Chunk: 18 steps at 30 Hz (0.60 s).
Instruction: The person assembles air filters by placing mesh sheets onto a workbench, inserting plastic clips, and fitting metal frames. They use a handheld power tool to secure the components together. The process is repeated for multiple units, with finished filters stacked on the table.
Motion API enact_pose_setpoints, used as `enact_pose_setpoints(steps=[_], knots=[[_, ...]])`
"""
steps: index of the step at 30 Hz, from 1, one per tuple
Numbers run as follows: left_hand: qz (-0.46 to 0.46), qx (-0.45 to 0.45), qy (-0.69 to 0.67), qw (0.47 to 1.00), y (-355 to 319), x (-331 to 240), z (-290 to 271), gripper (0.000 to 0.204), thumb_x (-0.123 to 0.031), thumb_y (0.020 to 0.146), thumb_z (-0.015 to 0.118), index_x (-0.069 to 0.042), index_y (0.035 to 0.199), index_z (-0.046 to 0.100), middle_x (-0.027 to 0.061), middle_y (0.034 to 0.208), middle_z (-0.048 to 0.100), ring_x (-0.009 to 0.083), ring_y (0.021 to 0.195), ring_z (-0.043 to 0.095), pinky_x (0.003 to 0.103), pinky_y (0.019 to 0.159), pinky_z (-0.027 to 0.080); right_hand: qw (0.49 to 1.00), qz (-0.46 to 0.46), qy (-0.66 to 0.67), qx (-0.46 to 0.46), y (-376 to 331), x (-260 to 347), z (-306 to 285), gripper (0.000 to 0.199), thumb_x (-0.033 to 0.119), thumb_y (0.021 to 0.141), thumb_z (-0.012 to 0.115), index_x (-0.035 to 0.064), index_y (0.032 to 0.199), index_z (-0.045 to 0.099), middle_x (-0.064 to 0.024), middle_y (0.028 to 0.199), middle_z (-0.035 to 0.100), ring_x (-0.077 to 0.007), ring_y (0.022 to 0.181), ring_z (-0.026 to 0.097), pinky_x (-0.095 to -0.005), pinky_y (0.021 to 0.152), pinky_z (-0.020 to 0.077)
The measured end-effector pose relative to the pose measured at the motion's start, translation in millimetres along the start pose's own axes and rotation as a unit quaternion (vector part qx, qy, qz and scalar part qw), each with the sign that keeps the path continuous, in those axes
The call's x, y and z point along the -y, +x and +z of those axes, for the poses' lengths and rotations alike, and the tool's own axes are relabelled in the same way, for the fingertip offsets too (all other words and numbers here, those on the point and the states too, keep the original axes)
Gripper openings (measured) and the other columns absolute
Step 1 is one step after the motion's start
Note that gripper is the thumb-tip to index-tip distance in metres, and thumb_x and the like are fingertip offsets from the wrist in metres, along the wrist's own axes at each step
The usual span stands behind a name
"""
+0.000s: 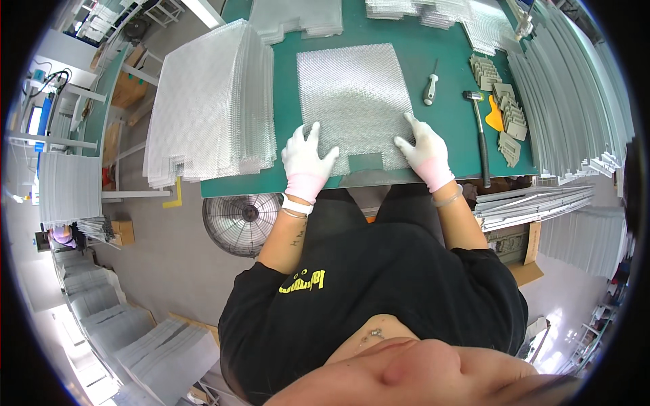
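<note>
my left hand (pixel 306 157) and right hand (pixel 421 150), gloved and spread flat, press the near corners of the mesh sheet (pixel 353 101) on the green table (pixel 447 135); uneven pressure could skew it or snag a glove.

A mesh sheet (pixel 354 101) lies on the table (pixel 447 135), with the left hand (pixel 306 161) and right hand (pixel 423 150) flat on its near corners. A mesh stack (pixel 213 101) sits left. Right lie a screwdriver (pixel 430 86), a hammer (pixel 480 128) and small clips (pixel 508 111). A fan (pixel 240 222) stands below the near edge.
</note>
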<state>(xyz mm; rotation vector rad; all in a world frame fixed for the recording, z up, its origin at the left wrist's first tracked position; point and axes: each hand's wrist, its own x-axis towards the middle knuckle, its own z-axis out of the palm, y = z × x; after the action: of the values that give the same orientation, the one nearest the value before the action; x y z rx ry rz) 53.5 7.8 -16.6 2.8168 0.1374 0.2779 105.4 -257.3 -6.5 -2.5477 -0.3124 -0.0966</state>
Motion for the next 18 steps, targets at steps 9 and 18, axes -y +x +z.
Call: enact_pose_setpoints(steps=[9,18], knots=[[-0.004,-0.003,-0.005,1.000,3,-1,-3,0.069,-0.044,0.078,0.077,-0.010,0.135,0.060,0.0231,0.136,0.052,0.0367,0.124,0.052,0.046,0.103,0.044,0.999,-0.026,0.018,-0.016,2,-5,-1,0.053,0.029,0.085,0.072,0.0052,0.131,0.059,-0.0175,0.104,0.066,-0.0351,0.098,0.065,-0.0416,0.087,0.0516],[-0.018,0.022,-0.015,0.999,12,-8,-17,0.077,-0.046,0.073,0.079,-0.018,0.141,0.054,0.0179,0.148,0.038,0.0401,0.134,0.039,0.054,0.111,0.033,0.997,0.007,-0.074,0.009,-1,6,-14,0.048,0.034,0.087,0.070,0.0106,0.128,0.062,-0.0147,0.095,0.064,-0.0325,0.088,0.066,-0.0413,0.078,0.0532]])
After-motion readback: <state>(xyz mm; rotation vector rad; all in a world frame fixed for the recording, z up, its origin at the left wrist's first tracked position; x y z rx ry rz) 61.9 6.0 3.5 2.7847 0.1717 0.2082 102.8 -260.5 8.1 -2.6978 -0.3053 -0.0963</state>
